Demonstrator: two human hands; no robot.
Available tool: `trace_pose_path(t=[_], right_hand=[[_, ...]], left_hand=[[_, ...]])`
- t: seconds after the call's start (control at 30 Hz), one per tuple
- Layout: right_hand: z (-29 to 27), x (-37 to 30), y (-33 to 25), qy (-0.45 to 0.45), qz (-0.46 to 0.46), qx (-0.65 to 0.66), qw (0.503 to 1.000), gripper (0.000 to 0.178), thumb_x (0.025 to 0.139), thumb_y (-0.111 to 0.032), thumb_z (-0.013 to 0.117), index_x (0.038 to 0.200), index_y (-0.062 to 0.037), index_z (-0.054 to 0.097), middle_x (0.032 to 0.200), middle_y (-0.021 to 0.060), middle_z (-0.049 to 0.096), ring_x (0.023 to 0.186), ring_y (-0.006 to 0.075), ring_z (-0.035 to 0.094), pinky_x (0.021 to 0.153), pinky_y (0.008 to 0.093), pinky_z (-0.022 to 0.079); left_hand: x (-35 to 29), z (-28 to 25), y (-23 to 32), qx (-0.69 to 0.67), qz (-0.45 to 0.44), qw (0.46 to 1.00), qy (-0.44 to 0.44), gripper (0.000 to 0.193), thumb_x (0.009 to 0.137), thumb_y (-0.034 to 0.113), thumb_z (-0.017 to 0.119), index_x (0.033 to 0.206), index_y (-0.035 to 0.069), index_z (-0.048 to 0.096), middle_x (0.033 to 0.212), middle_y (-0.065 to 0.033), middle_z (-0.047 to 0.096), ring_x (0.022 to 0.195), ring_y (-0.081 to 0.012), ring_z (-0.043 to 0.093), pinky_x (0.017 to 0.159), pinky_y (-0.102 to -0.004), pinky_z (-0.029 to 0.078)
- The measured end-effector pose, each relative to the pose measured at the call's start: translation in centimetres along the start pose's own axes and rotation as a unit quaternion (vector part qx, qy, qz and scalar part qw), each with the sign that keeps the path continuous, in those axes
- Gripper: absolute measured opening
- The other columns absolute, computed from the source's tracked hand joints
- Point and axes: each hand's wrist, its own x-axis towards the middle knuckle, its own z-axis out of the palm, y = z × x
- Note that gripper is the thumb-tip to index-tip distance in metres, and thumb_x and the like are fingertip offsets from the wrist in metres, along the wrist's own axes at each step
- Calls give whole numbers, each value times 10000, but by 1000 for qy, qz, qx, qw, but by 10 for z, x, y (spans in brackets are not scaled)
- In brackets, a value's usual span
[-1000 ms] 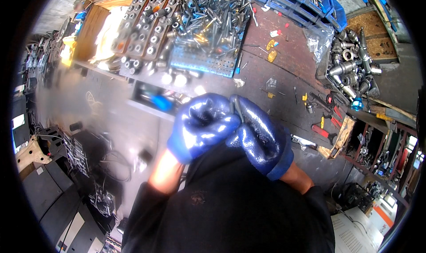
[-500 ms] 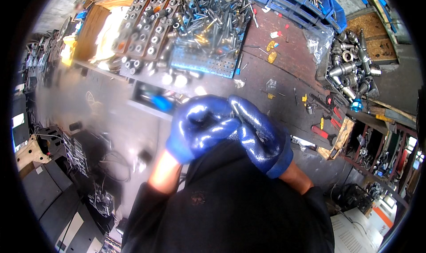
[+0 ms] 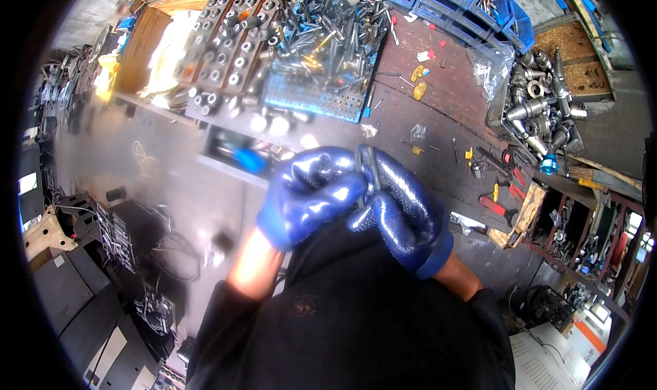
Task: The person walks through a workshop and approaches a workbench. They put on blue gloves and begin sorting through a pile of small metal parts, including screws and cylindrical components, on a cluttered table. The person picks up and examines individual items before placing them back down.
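Both my hands wear shiny blue coated gloves and meet in front of my dark top. Between their fingertips stands a slim dark metal rod (image 3: 371,166), its far end showing above the fingers; what kind of piece it is I cannot make out. My left hand (image 3: 311,195) is closed, thumb and fingers pinching at the rod's left side. On the other side, my right hand (image 3: 407,215) has its fingers curled round against the rod. Its lower end is hidden in the gloves.
Beyond my hands, a blue perforated tray (image 3: 315,101) carries a heap of cutters and bits. Racks of round holders (image 3: 236,60) stand left of it, blue bins (image 3: 465,10) at the back. Metal tool holders (image 3: 537,109) fill a box at right, near red-handled tools (image 3: 494,204). Below is an open drawer (image 3: 217,158).
More of the dark rod now shows between the fingertips, standing up past them. My right thumb has shifted slightly lower and the fingers of both hands have moved a little; the bench things stay put.
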Motion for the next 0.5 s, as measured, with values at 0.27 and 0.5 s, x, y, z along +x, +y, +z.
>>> trace_pose_path(t=[0.27, 0.5], right_hand=[[-3, -5, 3, -8, 34, -6, 999, 661, 969, -210, 716, 1545, -80, 421, 1523, 201, 501, 1400, 318, 521, 1177, 494, 439], [0, -2, 2, 5, 9, 22, 1000, 620, 985, -217, 693, 1533, -81, 437, 1499, 195, 525, 1379, 308, 543, 1163, 485, 458]], left_hand=[[1, 6, 5, 11, 1, 1000, 19, 290, 940, 107, 729, 1195, -26, 698, 999, -69, 731, 870, -117, 656, 765, -285, 537], [1, 2, 3, -30, -36, 999, 3, 298, 955, 121, 720, 1212, -30, 697, 967, -55, 730, 817, -84, 634, 704, -252, 509]])
